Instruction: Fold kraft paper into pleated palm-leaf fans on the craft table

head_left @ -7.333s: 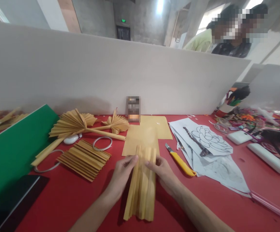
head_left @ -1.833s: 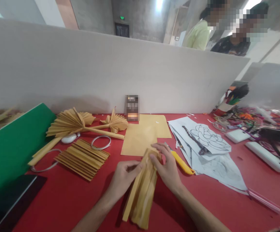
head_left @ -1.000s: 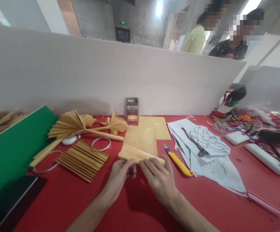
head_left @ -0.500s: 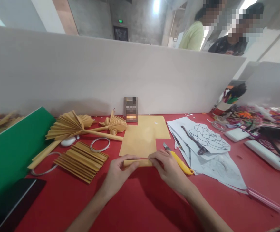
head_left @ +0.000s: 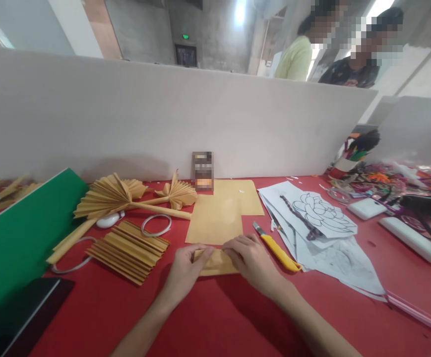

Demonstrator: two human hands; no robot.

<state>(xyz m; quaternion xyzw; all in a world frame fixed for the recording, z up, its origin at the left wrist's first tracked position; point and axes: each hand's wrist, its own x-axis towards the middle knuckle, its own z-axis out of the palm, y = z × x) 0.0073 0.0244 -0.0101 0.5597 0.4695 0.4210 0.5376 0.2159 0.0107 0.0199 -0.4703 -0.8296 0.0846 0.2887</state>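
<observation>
A small piece of tan paper (head_left: 218, 267) is held between both hands at the front middle of the red table, its lower edge showing as a flat flap. My left hand (head_left: 192, 264) pinches its left end, thumb on top. At its right end, my right hand (head_left: 248, 255) has bent fingers closed over the paper; the fingertips are partly hidden. Just beyond lies a flat tan sheet (head_left: 215, 220), overlapping another sheet (head_left: 250, 198). A yellow utility knife (head_left: 279, 250) with its blade out rests right of my right hand. Pleated tan paper (head_left: 131, 252) lies to the left.
Folded paper fans on rolled stems (head_left: 105, 198) lie at the left beside a green board (head_left: 25, 243). Wire coils (head_left: 156, 225) are near them. Printed drawings (head_left: 323, 215), white devices (head_left: 412, 240) and tangled craft material fill the right. A grey partition (head_left: 155, 119) stands behind; two people are beyond it.
The paper between my hands was a narrow roll or strip; now more of its surface shows, with a flap spread toward me. My fingers have shifted slightly on it.
</observation>
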